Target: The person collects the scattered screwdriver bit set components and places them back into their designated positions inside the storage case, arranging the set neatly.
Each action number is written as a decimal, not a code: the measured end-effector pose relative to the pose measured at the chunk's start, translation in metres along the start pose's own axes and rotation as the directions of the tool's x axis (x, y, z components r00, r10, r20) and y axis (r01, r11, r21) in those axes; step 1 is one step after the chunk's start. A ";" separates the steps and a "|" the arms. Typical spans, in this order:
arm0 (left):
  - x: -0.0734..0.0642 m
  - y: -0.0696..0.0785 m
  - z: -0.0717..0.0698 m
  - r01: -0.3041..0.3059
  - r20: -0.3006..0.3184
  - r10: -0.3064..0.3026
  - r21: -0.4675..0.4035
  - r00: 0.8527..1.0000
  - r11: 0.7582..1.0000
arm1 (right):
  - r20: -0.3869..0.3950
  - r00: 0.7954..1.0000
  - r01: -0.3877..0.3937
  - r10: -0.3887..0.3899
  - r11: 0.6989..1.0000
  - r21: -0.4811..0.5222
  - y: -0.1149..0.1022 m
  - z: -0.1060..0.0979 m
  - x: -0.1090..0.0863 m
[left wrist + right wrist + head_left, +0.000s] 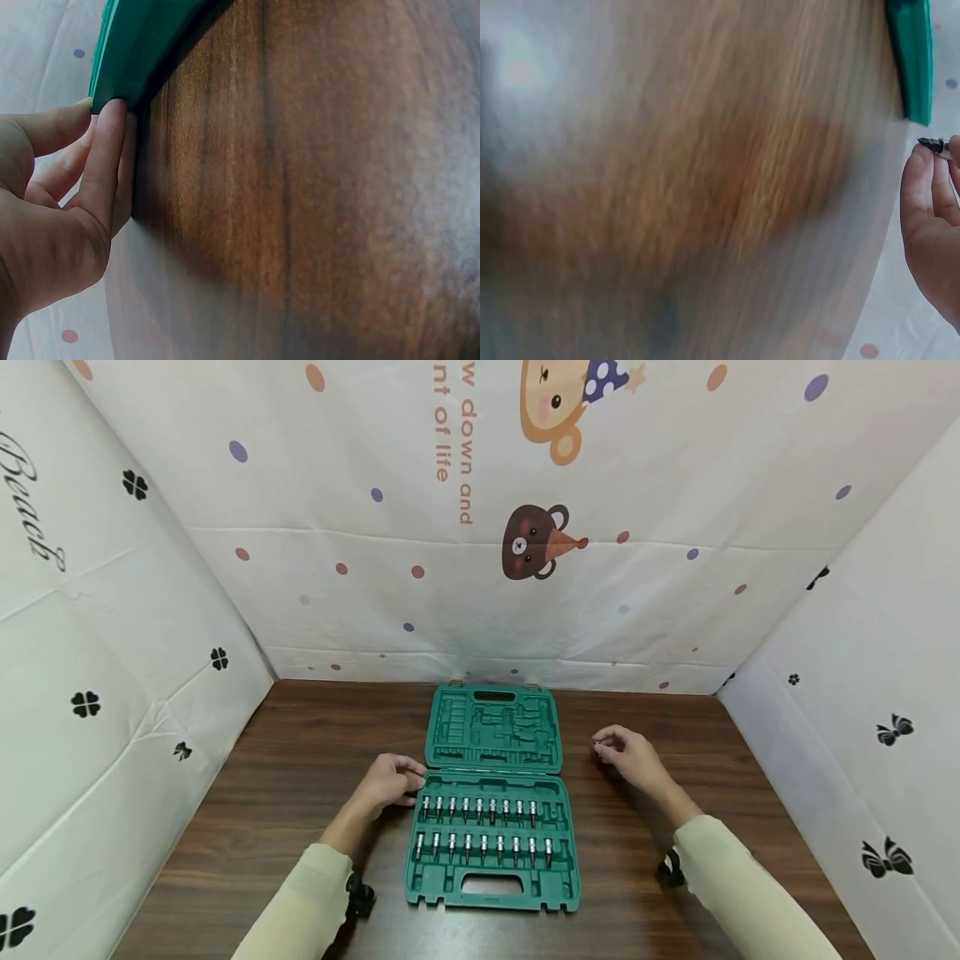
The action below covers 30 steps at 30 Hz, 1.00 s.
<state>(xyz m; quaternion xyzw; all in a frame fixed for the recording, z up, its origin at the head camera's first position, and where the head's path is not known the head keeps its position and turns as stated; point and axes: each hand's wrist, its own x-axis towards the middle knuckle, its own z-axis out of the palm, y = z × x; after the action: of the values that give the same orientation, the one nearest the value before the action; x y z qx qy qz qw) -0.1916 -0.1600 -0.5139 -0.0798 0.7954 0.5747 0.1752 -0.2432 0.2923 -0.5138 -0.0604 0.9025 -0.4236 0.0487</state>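
An open green plastic tool case (pixel 492 881) lies on the table, its lid (pixel 495 727) folded back behind it. Two rows of small bit sockets (pixel 484 845) stand in its lower half; at the right end of the far row a bare slot shows. My left hand (pixel 386 783) pinches the case's left edge near the hinge, thumb on top and fingers against the side wall. Off to the right of the lid, my right hand (pixel 630 756) is held above the table. Between its thumb and fingertips it pinches one bit socket (pixel 932 145), dark tip pointing outward.
A brown wood-grain table (pixel 322 718) lies under the case. White patterned cloth (pixel 360 602) closes off the back and both sides. A black wrist strap (pixel 360 893) shows at the left sleeve, another (pixel 670 868) at the right.
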 end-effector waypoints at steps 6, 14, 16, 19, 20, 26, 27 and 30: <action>0.001 0.001 0.000 0.005 0.001 -0.005 -0.003 1.000 1.000 | 0.051 0.999 0.012 -0.018 0.992 0.126 -0.014 0.005 -0.007; 0.000 0.000 0.001 -0.001 -0.004 0.001 0.001 1.000 1.000 | 0.094 0.995 0.020 -0.041 0.976 0.216 -0.027 0.011 -0.019; 0.000 0.000 0.001 -0.004 -0.004 0.004 0.005 1.000 1.000 | 0.108 0.993 0.024 -0.052 0.970 0.243 -0.031 0.012 -0.023; -0.002 0.001 0.002 -0.007 -0.007 0.007 0.009 1.000 1.000 | 0.127 0.990 0.026 -0.065 0.958 0.285 -0.035 0.015 -0.029; -0.002 0.001 0.002 -0.008 -0.008 0.008 0.010 1.000 1.000 | 0.132 0.989 0.020 -0.062 0.954 0.300 -0.036 0.016 -0.031; -0.001 0.001 0.002 -0.003 -0.010 0.003 0.009 1.000 1.000 | 0.160 0.985 0.011 -0.065 0.949 0.314 -0.040 0.019 -0.040; -0.001 0.001 0.002 -0.001 -0.012 0.001 0.006 1.000 1.000 | 0.166 0.983 0.017 -0.072 0.950 0.311 -0.039 0.019 -0.041; 0.000 0.000 0.002 -0.003 -0.012 0.003 0.006 1.000 1.000 | 0.182 0.980 0.018 -0.079 0.948 0.317 -0.041 0.020 -0.045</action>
<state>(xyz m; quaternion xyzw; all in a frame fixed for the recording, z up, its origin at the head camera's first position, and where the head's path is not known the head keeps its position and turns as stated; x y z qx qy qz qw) -0.1917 -0.1578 -0.5144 -0.0816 0.7983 0.5720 0.1699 -0.1934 0.2584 -0.4934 -0.1146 0.8129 -0.5550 0.1340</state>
